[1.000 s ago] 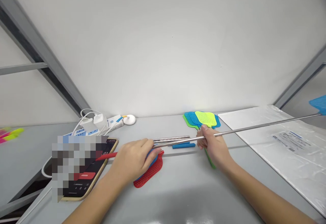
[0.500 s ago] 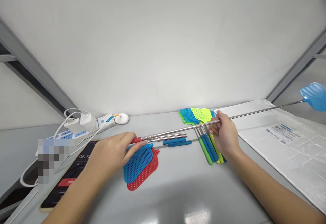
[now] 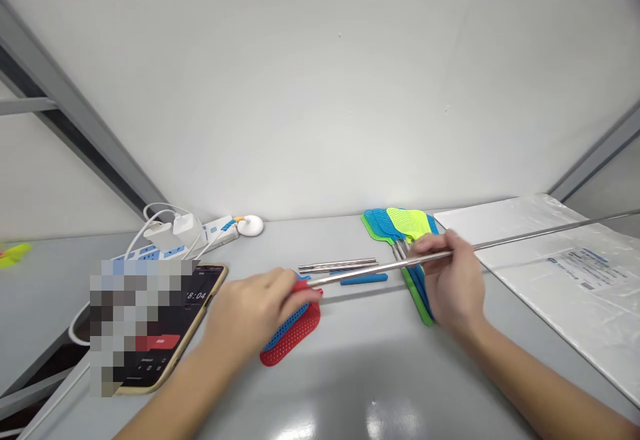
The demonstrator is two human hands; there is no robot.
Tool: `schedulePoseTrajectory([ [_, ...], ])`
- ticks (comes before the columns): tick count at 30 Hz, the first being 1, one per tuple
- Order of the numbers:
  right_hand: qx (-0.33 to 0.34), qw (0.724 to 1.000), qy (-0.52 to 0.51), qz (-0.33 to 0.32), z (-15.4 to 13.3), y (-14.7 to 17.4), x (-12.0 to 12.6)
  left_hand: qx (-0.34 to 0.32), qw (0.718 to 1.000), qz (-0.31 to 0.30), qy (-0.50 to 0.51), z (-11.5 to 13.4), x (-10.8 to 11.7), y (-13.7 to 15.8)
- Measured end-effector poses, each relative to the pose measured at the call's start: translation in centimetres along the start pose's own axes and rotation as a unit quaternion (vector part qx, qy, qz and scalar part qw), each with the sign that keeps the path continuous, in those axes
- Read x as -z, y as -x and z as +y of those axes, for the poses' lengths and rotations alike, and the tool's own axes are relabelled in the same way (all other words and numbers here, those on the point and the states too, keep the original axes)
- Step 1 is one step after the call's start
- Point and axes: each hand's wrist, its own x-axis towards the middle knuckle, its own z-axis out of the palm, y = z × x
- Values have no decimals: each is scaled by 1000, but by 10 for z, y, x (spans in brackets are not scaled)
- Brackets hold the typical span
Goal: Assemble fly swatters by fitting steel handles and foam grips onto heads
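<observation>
A long telescopic fly swatter (image 3: 367,271) with a metal rod stretches across in front of me; its far end runs out of view on the right. My left hand (image 3: 257,307) is closed around its red handle. Curled about the rod further along is my right hand (image 3: 453,280). Below my left hand lie a blue swatter head (image 3: 287,325) and a red swatter head (image 3: 295,340), partly covered. Several metal rods (image 3: 337,266) and a blue handle (image 3: 364,279) lie behind the held rod. Swatters with green, blue and yellow heads (image 3: 407,223) are stacked beside my right hand, which hides some handles.
On the left lie a phone (image 3: 193,300) showing a timer and a power strip (image 3: 220,232) with white plugs and cables. A white round device (image 3: 251,225) is at its end. A white wrapped sheet with a label (image 3: 530,307) covers the right side.
The blue head of the held swatter has gone out of view at right. Both hands appear slightly lower and further right, still on the swatter. The whole view has shifted a little.
</observation>
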Motion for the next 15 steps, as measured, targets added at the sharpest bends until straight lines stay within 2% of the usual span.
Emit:
schedulePoseTrajectory([
  [3,-30,988,10,-150,3,32,-14,-24,996,-6,88,27,-4,0],
  [6,-47,974,30,-218,1,49,-18,-24,991,-18,133,39,-7,3],
  [11,-69,966,104,-228,5,31,-8,5,992,-49,114,21,0,1],
  [15,-101,977,82,-170,6,10,-1,44,988,-119,93,-6,3,-3],
])
